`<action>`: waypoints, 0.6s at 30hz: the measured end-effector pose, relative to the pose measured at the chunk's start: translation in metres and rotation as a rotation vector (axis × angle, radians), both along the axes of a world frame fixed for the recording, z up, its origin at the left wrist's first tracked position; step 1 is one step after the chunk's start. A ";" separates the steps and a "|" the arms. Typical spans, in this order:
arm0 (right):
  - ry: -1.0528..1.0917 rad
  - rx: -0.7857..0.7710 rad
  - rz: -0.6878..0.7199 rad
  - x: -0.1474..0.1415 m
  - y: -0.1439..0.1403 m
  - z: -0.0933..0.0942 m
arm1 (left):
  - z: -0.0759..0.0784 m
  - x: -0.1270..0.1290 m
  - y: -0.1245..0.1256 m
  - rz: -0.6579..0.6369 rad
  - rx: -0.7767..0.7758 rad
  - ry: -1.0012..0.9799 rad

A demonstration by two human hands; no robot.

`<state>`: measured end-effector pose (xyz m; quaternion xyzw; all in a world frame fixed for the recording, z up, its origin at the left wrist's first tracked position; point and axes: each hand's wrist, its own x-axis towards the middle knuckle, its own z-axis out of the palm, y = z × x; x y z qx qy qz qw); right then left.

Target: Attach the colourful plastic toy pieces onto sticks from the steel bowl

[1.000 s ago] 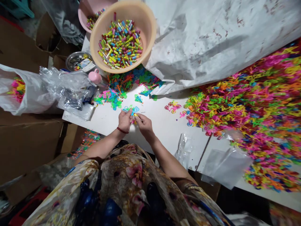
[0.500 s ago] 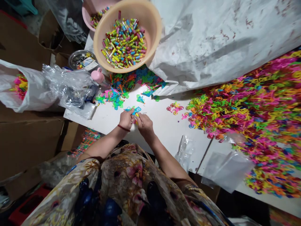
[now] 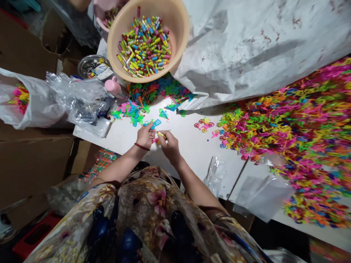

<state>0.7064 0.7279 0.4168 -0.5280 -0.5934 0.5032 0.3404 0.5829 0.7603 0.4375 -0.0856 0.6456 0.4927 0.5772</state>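
Pinching a small blue plastic piece [image 3: 155,123] in our left hand [image 3: 144,136], we hold it just above the white table [image 3: 189,144], fingers curled shut around its lower end so that the top sticks out past the thumb. Our right hand [image 3: 169,143] sits just beside it, its fingertips closed on a tiny yellow piece [image 3: 161,134] that points toward the blue one; whether the two pieces touch we cannot tell. Both forearms come up from our lap and meet over the near edge of the table, wrists bent inward, a red band [image 3: 142,147] on the left wrist. Beyond the hands lies a small heap of green and blue parts [image 3: 137,109], then a beige basin [image 3: 175,40] of coloured tubes. A broad pile of bright plastic shapes [image 3: 296,128] spreads to our right, and clear bags [image 3: 263,195] lie near it.
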 end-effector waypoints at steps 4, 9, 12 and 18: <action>0.047 -0.014 0.056 -0.003 -0.002 -0.001 | 0.002 0.013 -0.005 -0.029 0.019 0.027; 0.042 -0.016 0.034 -0.002 -0.003 -0.007 | 0.001 0.021 -0.009 -0.011 0.052 0.057; 0.036 0.005 0.069 0.000 -0.003 -0.009 | -0.003 0.019 -0.010 -0.037 0.071 0.056; -0.013 0.085 0.091 0.004 0.000 -0.012 | -0.007 0.014 -0.013 -0.140 0.109 0.089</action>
